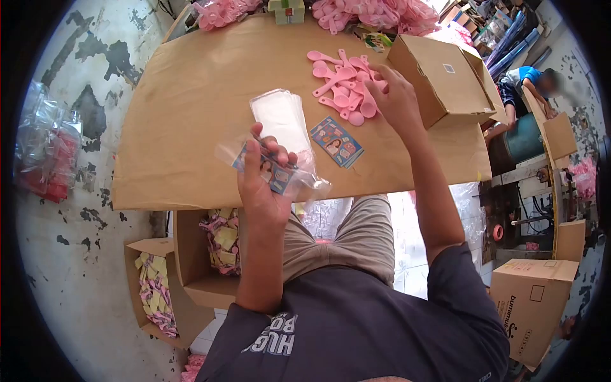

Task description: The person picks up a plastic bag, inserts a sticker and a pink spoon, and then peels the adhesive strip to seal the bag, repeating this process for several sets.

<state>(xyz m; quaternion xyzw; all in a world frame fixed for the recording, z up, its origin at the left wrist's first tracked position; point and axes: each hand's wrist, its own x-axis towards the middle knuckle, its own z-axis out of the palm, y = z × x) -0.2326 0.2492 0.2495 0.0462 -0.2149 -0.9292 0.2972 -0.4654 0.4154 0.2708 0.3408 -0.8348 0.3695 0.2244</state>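
My left hand (262, 181) grips a clear plastic bag (305, 181) with a printed card (275, 173) inside it, held just above the near edge of the brown cardboard work surface (191, 108). My right hand (396, 95) reaches into a loose heap of pink plastic spoons (340, 86) on the cardboard, its fingers resting on the spoons at the heap's right side. A stack of empty clear bags (280, 118) lies between my two hands. Beside it sits a small pile of printed cards (337, 141).
A brown cardboard box (445, 79) stands right of the spoons. More pink spoons (375, 13) are heaped at the far edge. Open boxes of filled packets (219, 245) (156, 293) sit on the floor by my knees. Another person (525, 83) bends over at the far right.
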